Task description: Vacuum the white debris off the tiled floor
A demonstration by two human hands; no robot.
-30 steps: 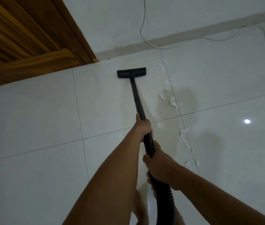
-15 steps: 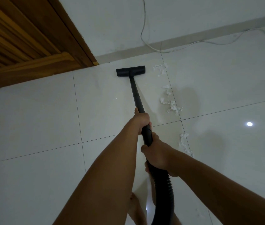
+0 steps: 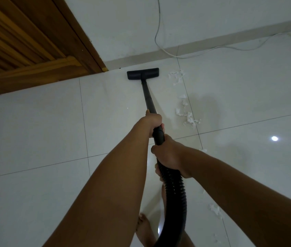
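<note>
Both my hands are clenched round the vacuum: my left hand [image 3: 153, 122] grips the black wand [image 3: 147, 97] higher up, and my right hand [image 3: 170, 155] wraps the cuff where the ribbed hose [image 3: 175, 189] joins it. From my hands the wand runs almost straight to 12 o'clock, leaning a touch toward 11. It ends at the floor head [image 3: 143, 73], which sits flat on the tiled floor [image 3: 34, 131] with its long edge lying 9 to 3, just short of the skirting [image 3: 212, 41]. The white debris [image 3: 188, 117] is not under the head. It lies in a broken trail to the right of the wand, following a grout line, with one clump at 3 o'clock from the head and near it. The rest strings back toward 5 o'clock, past my right forearm. So I judge that the next pass calls for shifting the head sideways toward 3 o'clock, then drawing it back along that line. My right hand is on the debris side, while my left, nearer the head, would steer.
</note>
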